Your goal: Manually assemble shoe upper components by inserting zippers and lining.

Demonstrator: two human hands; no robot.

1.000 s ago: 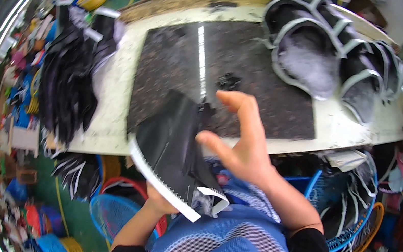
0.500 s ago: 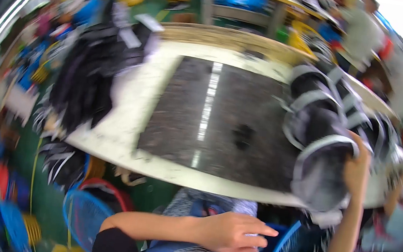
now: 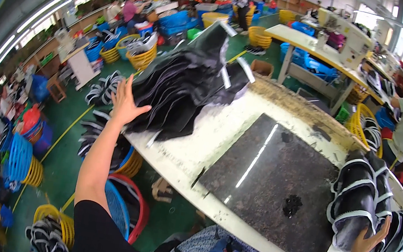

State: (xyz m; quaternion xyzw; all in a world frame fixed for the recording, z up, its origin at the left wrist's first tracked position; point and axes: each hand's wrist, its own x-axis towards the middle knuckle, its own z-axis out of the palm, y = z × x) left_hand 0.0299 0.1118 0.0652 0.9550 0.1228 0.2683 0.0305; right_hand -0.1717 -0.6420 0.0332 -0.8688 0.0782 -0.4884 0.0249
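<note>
around you spreads a busy workshop with a green floor (image 3: 61,152) and stacked baskets, and your white worktable (image 3: 185,149) carries a dark stone slab (image 3: 276,183) as its landmark. to the left of the slab, at the table's far-left end, lies a heap of black cut pieces (image 3: 186,85); your left hand (image 3: 125,102) presses flat against its near edge, fingers spread apart, not closed on anything. to the right of the slab sits a stack of black pieces with white trim (image 3: 358,202); your right hand (image 3: 368,242) touches its lower end, fingers open.
</note>
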